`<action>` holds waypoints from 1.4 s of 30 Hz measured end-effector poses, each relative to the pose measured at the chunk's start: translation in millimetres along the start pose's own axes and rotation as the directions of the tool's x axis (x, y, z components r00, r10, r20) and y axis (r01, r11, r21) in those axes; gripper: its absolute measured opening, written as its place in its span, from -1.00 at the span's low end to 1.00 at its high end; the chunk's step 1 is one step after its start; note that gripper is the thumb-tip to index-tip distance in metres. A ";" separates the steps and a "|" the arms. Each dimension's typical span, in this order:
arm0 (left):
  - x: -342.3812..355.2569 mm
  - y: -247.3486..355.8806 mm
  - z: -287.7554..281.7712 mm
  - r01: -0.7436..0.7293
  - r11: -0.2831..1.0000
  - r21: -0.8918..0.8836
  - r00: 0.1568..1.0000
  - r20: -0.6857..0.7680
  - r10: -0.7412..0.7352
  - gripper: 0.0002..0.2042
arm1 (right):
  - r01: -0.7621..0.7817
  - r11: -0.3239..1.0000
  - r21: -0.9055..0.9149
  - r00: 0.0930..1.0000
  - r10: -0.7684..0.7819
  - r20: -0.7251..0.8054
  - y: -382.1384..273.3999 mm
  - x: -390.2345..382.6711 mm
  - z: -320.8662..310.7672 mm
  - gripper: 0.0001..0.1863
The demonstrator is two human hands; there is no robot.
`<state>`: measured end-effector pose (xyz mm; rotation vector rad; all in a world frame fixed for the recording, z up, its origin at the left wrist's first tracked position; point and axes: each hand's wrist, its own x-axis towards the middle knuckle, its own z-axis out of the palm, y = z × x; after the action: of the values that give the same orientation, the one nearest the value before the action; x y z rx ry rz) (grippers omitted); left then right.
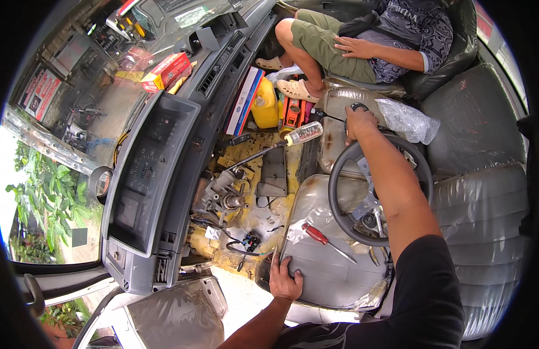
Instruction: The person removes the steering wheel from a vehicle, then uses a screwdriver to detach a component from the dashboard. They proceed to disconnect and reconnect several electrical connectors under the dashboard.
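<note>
My left hand (pixel 284 280) rests on the front edge of the grey seat (pixel 327 273), fingers spread. Stretched over a loose steering wheel (pixel 334 192), my right hand (pixel 361 123) is closed around a black object with a rounded top (pixel 359 107); its kind is unclear. A thin black length runs left from that hand. The steering wheel lies on the seats, with small metal parts inside its rim. A red-handled screwdriver (pixel 316 234) lies on the near seat. Another screwdriver with a clear handle (pixel 304 134) leans by the bare steering column (pixel 226 189).
A person (pixel 339 46) sits on the far seat. Near their feet stand a yellow jug (pixel 264 104) and a red-orange tool (pixel 295 113). Bubble wrap (pixel 410 120) lies on the middle seat. The dashboard (pixel 147 168) borders the left. Loose wiring (pixel 251 241) hangs near the open door (pixel 176 314).
</note>
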<state>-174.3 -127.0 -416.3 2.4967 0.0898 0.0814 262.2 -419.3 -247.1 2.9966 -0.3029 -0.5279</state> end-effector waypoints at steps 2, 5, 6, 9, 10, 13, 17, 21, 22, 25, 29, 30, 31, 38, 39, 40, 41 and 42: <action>-0.4 0.4 -0.3 0.008 1.000 -0.004 1.000 0.006 -0.008 -0.40 | 0.008 1.000 -0.029 1.000 -0.008 -0.016 3.8 7.3 3.9 0.11; -1.4 -0.2 -0.4 0.004 1.000 -0.015 1.000 0.001 -0.004 -0.41 | 0.010 0.998 0.067 0.995 -0.003 -0.103 22.0 9.2 -7.6 0.01; -1.3 -0.5 0.1 0.007 1.000 -0.028 1.000 -0.001 -0.007 -0.41 | 0.011 0.995 0.103 0.983 0.008 -0.182 32.4 6.7 -16.3 -0.01; -2.6 -0.6 0.7 -0.001 1.000 -0.029 1.000 -0.011 0.000 -0.42 | 0.061 0.970 0.237 0.947 0.019 -0.320 76.5 -8.7 -62.2 -0.01; -2.9 -0.2 0.4 -0.004 1.000 -0.026 1.000 -0.013 0.003 -0.43 | 0.105 0.947 0.304 0.927 0.018 -0.374 96.8 -17.6 -82.3 0.03; -4.3 2.5 -1.1 0.006 1.000 -0.019 1.000 -0.008 -0.006 -0.44 | 0.207 0.888 0.412 0.790 0.097 -0.605 156.1 -59.8 -141.3 0.10; -6.3 5.7 -3.5 0.040 0.999 -0.015 0.999 0.002 -0.040 -0.45 | 0.382 0.794 0.473 0.666 0.118 -0.736 207.6 -160.1 -206.6 0.02; -8.3 6.1 -3.1 0.021 1.000 -0.012 1.000 -0.016 -0.022 -0.46 | 0.463 0.792 0.399 0.492 0.145 -0.858 205.7 -280.1 -235.9 -0.18; -8.9 6.2 -2.4 0.017 1.000 -0.008 1.000 -0.026 -0.017 -0.46 | 0.439 0.773 0.457 0.511 0.203 -0.835 203.1 -313.9 -232.2 -0.19; -10.5 6.0 -0.3 0.027 1.000 0.006 1.000 -0.015 -0.027 -0.45 | 0.669 0.686 0.286 0.244 0.161 -0.956 175.1 -365.1 -230.9 -0.27; -2.9 0.2 -9.9 0.051 0.996 -0.068 0.997 0.063 -0.047 -0.44 | 0.848 0.214 0.486 0.447 0.205 -0.871 169.0 -420.0 -224.5 -0.26; 0.5 -2.4 -16.3 0.055 0.994 -0.095 0.993 0.106 -0.045 -0.45 | 0.835 0.123 0.536 0.512 0.183 -0.839 169.4 -423.7 -221.8 -0.28; 5.6 -6.9 -26.1 0.099 0.978 -0.186 0.979 0.193 -0.062 -0.41 | 0.811 0.033 0.584 0.573 0.154 -0.805 169.9 -426.9 -215.4 -0.30; -14.1 -12.2 -138.2 0.262 0.567 -0.780 0.963 0.249 -0.104 -0.30 | 0.369 -0.628 0.685 0.780 -0.192 -0.596 111.8 -403.9 -78.3 -0.06; -21.4 -4.8 -156.1 0.272 0.451 -0.850 0.952 0.305 0.003 -0.25 | 0.256 -0.661 0.705 0.794 -0.273 -0.544 99.3 -403.6 -58.8 0.00; -31.7 3.2 -175.0 0.319 0.346 -0.882 0.925 0.369 0.087 -0.19 | 0.143 -0.708 0.692 0.777 -0.353 -0.521 84.7 -403.4 -39.3 0.00; -42.4 12.1 -192.6 0.370 0.237 -0.898 0.892 0.415 0.179 -0.13 | 0.016 -0.762 0.648 0.759 -0.413 -0.504 69.9 -404.8 -20.9 -0.01; -52.6 22.9 -205.4 0.355 0.287 -0.890 0.833 0.440 0.336 0.00 | -0.111 -0.800 0.590 0.776 -0.440 -0.451 55.1 -407.1 -3.4 -0.03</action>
<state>-242.1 -27.4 -240.4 1.1308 -0.1671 -0.4967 -121.4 -388.2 -103.4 4.9665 1.6227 -1.9266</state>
